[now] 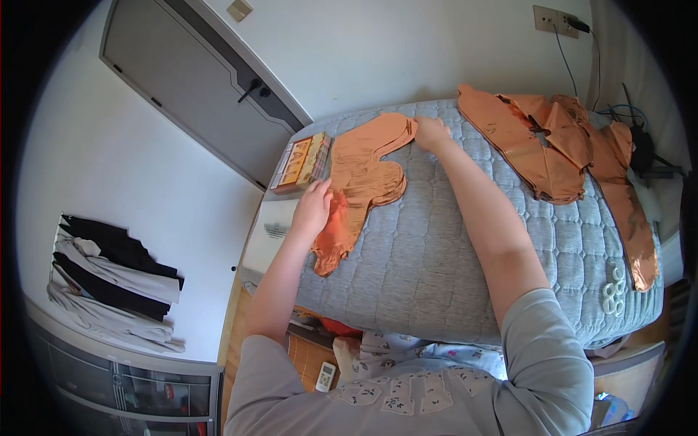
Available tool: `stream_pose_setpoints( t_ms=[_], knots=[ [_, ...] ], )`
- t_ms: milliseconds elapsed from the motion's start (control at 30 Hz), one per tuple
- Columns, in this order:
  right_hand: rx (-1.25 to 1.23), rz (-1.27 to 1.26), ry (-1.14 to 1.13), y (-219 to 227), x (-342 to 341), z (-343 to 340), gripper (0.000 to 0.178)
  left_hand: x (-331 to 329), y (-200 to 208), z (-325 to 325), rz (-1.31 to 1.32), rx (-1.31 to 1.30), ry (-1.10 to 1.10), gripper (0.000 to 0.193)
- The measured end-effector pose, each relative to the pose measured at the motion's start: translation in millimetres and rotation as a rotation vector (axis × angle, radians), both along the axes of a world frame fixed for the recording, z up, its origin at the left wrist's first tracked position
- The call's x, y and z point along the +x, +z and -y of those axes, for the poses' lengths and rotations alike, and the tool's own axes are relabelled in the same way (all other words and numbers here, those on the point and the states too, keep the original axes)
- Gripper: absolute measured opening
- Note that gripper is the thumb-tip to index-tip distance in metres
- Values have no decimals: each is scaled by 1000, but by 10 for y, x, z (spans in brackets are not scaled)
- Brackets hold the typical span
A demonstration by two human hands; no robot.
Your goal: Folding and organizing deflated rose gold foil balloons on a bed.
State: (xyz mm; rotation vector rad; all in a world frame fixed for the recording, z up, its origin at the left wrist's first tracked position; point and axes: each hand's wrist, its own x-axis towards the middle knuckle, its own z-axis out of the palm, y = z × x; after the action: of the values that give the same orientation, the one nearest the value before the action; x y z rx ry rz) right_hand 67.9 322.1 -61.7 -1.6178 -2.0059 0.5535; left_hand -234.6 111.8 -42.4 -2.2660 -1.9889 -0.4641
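Note:
A flat, copper-coloured foil balloon (363,163) with curved lobes lies on the grey quilted mattress (429,254) in front of me. Along its left edge, beside a shiny reddish patch, my left hand (313,208) rests with fingers stretched out on the foil. At the upper right tip of the balloon, my right hand (434,135) has its fingers closed on the foil edge. More crumpled copper foil balloons (527,149) lie at the far right, one long piece hanging toward the near side.
A patterned box (300,161) and a white packet (270,236) lie at the mattress's left edge. Small pale rings (613,294) sit at the near right. A black device with cables (643,149) stands far right. A remote control (326,376) lies below, near my foot.

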Motion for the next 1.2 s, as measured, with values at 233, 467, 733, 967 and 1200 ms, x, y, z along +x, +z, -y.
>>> stream_pose_setpoints(
  t_ms=[233,467,733,967,1200],
  knots=[
    [-48,-103,-25,-42,15,-117,41,496,220,432,111,-284,135,105],
    [-57,-60,1,-43,-28,-137,48,516,288,654,76,-318,142,110],
    [-78,-63,14,28,-65,-10,52,585,178,870,33,-246,99,107],
    [-77,-10,107,69,-68,24,67,582,39,869,53,-155,81,82],
    [-44,-20,211,-42,-67,-31,90,634,-75,812,-28,42,-10,63]
  ],
)
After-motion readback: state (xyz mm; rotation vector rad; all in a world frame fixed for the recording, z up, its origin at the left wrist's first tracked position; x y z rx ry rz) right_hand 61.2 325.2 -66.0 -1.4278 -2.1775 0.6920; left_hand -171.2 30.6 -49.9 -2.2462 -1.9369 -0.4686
